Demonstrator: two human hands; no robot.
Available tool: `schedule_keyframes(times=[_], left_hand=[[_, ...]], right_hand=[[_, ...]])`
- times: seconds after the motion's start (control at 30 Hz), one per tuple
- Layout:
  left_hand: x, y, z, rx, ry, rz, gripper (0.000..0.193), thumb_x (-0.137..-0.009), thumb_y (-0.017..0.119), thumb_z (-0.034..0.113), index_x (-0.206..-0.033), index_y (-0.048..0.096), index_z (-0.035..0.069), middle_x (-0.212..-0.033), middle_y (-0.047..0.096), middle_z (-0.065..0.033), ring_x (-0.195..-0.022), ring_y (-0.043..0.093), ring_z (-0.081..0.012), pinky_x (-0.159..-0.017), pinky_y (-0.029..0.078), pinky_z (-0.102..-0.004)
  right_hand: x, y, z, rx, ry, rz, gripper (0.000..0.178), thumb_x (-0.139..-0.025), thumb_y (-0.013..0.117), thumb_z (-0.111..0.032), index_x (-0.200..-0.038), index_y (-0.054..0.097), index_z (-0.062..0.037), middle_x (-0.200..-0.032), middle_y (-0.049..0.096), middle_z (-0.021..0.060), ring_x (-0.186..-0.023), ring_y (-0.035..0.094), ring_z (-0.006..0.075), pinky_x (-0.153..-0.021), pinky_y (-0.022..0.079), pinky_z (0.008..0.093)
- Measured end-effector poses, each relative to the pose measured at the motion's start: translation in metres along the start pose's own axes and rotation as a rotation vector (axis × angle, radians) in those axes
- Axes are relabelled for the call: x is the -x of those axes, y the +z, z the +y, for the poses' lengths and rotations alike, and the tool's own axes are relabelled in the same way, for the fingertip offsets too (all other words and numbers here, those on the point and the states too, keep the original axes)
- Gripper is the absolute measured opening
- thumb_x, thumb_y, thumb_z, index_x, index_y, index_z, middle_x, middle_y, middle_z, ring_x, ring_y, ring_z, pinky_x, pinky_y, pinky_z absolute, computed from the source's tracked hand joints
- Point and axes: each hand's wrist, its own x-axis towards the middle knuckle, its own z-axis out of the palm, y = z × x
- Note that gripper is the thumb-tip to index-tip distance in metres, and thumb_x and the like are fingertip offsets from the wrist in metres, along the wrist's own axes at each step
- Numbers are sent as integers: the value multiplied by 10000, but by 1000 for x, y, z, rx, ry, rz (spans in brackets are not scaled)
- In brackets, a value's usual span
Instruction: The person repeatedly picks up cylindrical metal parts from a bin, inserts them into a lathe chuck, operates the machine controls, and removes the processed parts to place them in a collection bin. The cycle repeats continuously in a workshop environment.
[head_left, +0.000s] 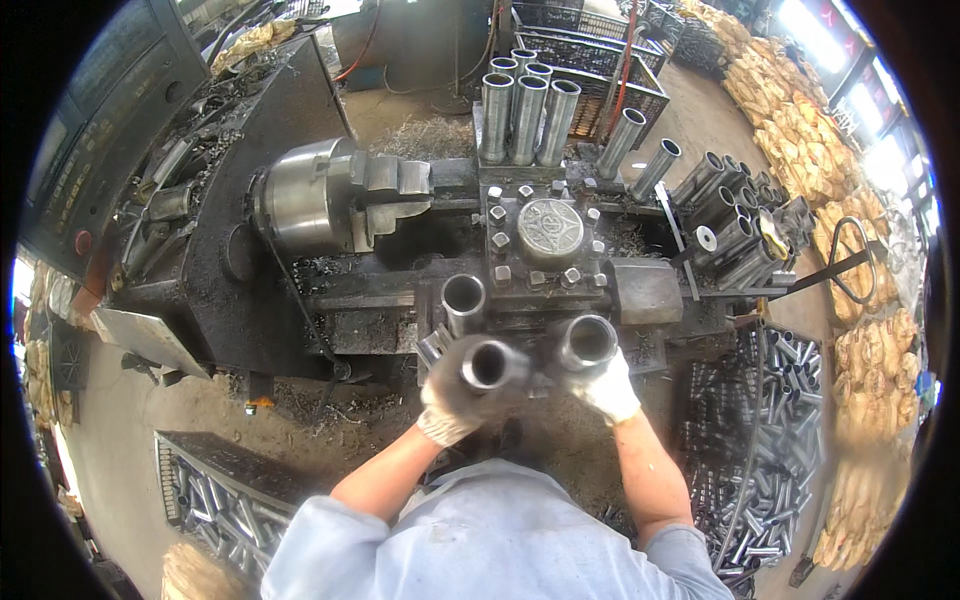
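Observation:
In my left hand [440, 408], in a pale work glove, is a steel tube [489, 364] with its open end facing up. That hand and tube are smeared by motion. My gloved right hand [610, 391] grips a second steel tube [588, 342] from its right side, also open end up. Both tubes are in front of my body, side by side and apart. Just beyond the left one, a third tube [463, 297] stands upright near the lathe's front edge. Behind them is the lathe's square tool post [550, 228], ringed with bolts. The fingers' far sides are hidden.
A lathe chuck [305, 198] with stepped jaws is at left. Several tubes [528, 110] stand behind the tool post; more tubes [735, 225] crowd the right end. Crates of short metal tubes [785, 450] lie low on both sides. A handwheel [852, 262] juts out right.

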Motion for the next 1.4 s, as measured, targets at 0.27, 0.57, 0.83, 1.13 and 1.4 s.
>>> schedule_keyframes(times=[0.27,0.57,0.83,1.13,1.4], left_hand=[[58,-107,-19,1023,-777,369,749,-1043,493,732,-1261,653,34,-1048,749,-138,-951,742,-302,-865,632,-468],[48,-131,-75,1276,-788,360,862,-1058,282,788,-1208,680,38,-1042,765,-167,-913,776,-335,-774,657,-514],[22,-103,-45,1228,-694,418,814,-1089,335,727,-1496,523,48,-1438,633,-188,-1328,610,-329,-1186,441,-500],[-58,-102,-104,-197,-390,-454,455,-1068,642,288,-1471,627,76,-1444,667,-161,-1328,624,-288,-1150,499,-407],[-105,-85,-113,-270,-382,136,469,-978,718,213,-1408,631,49,-1267,732,-224,-1173,716,-319,-1027,542,-417]], right_hand=[[20,14,-3,1072,433,-547,352,-886,750,-386,-1120,764,-123,-936,787,174,-845,774,386,-752,629,478],[-16,181,-17,776,-82,-315,325,-863,775,-286,-1093,654,-91,-826,724,187,-690,736,408,-616,599,525],[-54,134,-81,104,222,-598,737,-860,799,-470,-1395,630,8,-1152,758,225,-1059,744,345,-954,586,410],[-74,50,-170,-278,129,-711,894,-708,947,-301,-1468,571,-15,-1215,748,197,-1088,751,297,-993,590,411],[-283,-2,-166,958,-564,-383,670,-778,835,-231,-1380,596,-57,-1119,722,221,-991,750,416,-863,611,504]])
